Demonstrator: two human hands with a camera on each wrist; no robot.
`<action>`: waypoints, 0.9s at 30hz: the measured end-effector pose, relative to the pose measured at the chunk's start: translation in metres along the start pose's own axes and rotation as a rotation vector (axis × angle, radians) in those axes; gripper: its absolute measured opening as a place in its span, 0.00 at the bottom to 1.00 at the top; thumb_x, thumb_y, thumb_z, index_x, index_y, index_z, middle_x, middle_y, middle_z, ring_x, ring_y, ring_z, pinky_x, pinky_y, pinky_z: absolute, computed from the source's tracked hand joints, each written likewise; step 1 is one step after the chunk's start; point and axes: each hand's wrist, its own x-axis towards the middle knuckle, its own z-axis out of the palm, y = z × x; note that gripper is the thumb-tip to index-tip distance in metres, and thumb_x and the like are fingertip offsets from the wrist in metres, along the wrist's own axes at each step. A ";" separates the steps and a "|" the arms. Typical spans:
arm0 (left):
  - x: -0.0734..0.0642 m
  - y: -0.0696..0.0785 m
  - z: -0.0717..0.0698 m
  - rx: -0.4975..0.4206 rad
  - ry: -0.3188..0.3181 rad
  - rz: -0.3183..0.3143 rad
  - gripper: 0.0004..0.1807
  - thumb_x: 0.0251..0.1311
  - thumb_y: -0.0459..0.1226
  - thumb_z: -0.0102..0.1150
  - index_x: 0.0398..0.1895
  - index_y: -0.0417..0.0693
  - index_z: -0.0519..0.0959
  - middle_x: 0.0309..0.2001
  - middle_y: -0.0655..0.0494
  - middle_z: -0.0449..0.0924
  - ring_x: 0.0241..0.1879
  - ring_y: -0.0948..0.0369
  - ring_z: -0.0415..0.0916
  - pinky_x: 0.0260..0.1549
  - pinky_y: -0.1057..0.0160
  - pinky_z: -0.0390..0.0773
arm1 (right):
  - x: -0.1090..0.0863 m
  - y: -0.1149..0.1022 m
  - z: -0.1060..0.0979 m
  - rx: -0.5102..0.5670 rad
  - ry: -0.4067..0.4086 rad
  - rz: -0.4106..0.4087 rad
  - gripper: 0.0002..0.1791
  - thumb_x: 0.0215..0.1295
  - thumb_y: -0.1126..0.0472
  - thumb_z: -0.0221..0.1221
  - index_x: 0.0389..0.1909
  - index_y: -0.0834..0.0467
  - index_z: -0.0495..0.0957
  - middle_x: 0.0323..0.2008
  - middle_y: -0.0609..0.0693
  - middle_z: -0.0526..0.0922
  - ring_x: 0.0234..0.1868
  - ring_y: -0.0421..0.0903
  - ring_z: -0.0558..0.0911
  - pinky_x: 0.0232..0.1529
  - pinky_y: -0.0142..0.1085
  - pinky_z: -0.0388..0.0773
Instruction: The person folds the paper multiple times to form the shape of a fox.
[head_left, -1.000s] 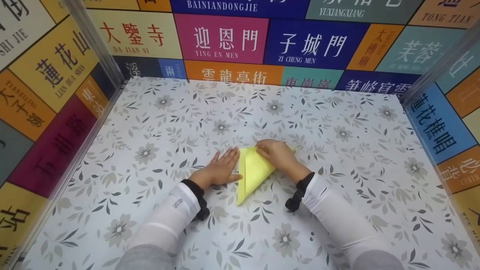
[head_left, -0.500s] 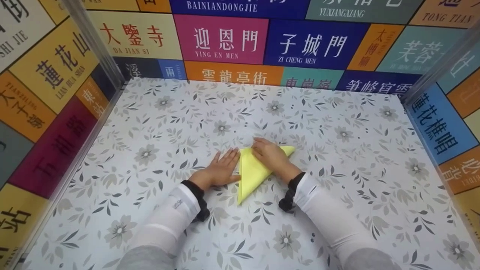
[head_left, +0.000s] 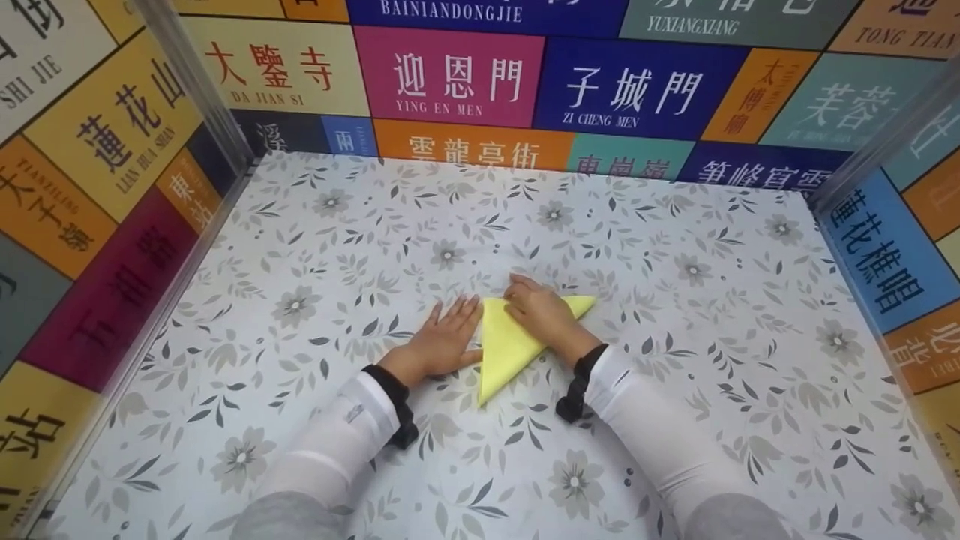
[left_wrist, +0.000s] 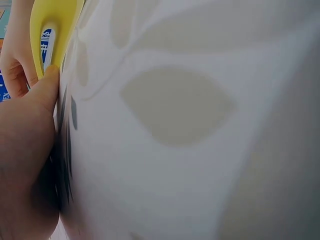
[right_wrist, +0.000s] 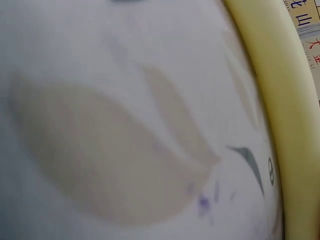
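A yellow sheet of paper (head_left: 506, 356), folded over into a triangle, lies between both hands in the head view. My left hand (head_left: 437, 343) rests on the table at the paper's left edge, fingers spread, with the thumb tip right at that edge. Across the upper part of the paper lies my right hand (head_left: 546, 319), its fingers pressing down near the top edge. The left wrist view shows the left thumb (left_wrist: 46, 87) against the paper (left_wrist: 59, 15), which bows open at its fold. In the right wrist view the paper (right_wrist: 282, 90) curves along the right side.
The table (head_left: 397, 465) has a white cover with grey flowers and leaves. Colourful printed panels (head_left: 450, 79) with large characters stand at the back and both sides. Clear strips (head_left: 187, 90) run up the corners.
The right hand has shifted slightly left and lies flatter on the paper. The folded layer has moved left, hiding the strip underneath, and the right corner shows. The left hand stays put.
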 end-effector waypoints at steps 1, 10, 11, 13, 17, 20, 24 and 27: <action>0.000 0.001 0.000 -0.004 0.002 -0.005 0.45 0.70 0.57 0.41 0.77 0.40 0.38 0.78 0.47 0.32 0.77 0.50 0.29 0.73 0.42 0.32 | 0.000 0.000 0.000 0.003 -0.008 0.008 0.15 0.68 0.57 0.56 0.50 0.61 0.78 0.66 0.60 0.71 0.62 0.59 0.75 0.62 0.47 0.73; -0.005 -0.003 -0.008 -0.109 0.007 0.001 0.37 0.75 0.52 0.34 0.77 0.40 0.44 0.78 0.46 0.37 0.77 0.52 0.35 0.75 0.49 0.40 | -0.002 0.000 -0.002 -0.036 -0.148 0.046 0.28 0.74 0.55 0.49 0.71 0.62 0.62 0.73 0.57 0.60 0.74 0.55 0.59 0.74 0.47 0.56; -0.005 -0.001 -0.009 -0.127 0.012 -0.003 0.37 0.74 0.53 0.34 0.76 0.39 0.44 0.78 0.45 0.37 0.77 0.52 0.35 0.75 0.50 0.40 | -0.003 -0.001 -0.002 -0.034 -0.158 0.047 0.28 0.74 0.55 0.48 0.71 0.62 0.61 0.73 0.57 0.60 0.74 0.55 0.58 0.74 0.47 0.54; -0.006 0.003 -0.011 -0.166 0.011 0.002 0.42 0.72 0.56 0.37 0.76 0.37 0.43 0.78 0.44 0.37 0.77 0.51 0.35 0.75 0.50 0.41 | -0.003 -0.002 -0.003 -0.032 -0.170 0.047 0.29 0.74 0.56 0.48 0.71 0.63 0.60 0.73 0.58 0.60 0.75 0.55 0.57 0.75 0.47 0.53; -0.007 0.014 -0.009 -0.181 -0.025 0.048 0.50 0.68 0.63 0.39 0.76 0.37 0.39 0.78 0.42 0.32 0.77 0.50 0.32 0.75 0.49 0.39 | -0.002 -0.004 -0.004 -0.048 -0.174 0.045 0.29 0.74 0.56 0.48 0.71 0.63 0.60 0.73 0.58 0.59 0.75 0.56 0.57 0.75 0.46 0.52; -0.007 0.020 -0.007 -0.157 -0.052 0.066 0.52 0.65 0.66 0.36 0.77 0.40 0.37 0.78 0.44 0.29 0.77 0.52 0.29 0.75 0.50 0.37 | -0.001 -0.006 -0.004 -0.051 -0.181 0.055 0.29 0.74 0.55 0.48 0.71 0.62 0.60 0.73 0.57 0.59 0.75 0.55 0.56 0.75 0.46 0.52; -0.007 0.023 -0.005 -0.121 -0.061 0.070 0.51 0.65 0.68 0.34 0.77 0.44 0.36 0.78 0.47 0.28 0.77 0.54 0.29 0.75 0.50 0.34 | 0.000 -0.007 -0.003 -0.041 -0.186 0.077 0.28 0.75 0.55 0.47 0.72 0.61 0.60 0.74 0.56 0.58 0.75 0.54 0.56 0.75 0.45 0.51; -0.006 0.024 -0.004 -0.092 -0.072 0.078 0.50 0.65 0.68 0.34 0.78 0.46 0.37 0.78 0.48 0.28 0.77 0.54 0.30 0.75 0.50 0.34 | 0.000 -0.006 -0.003 -0.041 -0.183 0.089 0.28 0.75 0.54 0.47 0.71 0.60 0.61 0.73 0.55 0.59 0.75 0.53 0.56 0.75 0.45 0.52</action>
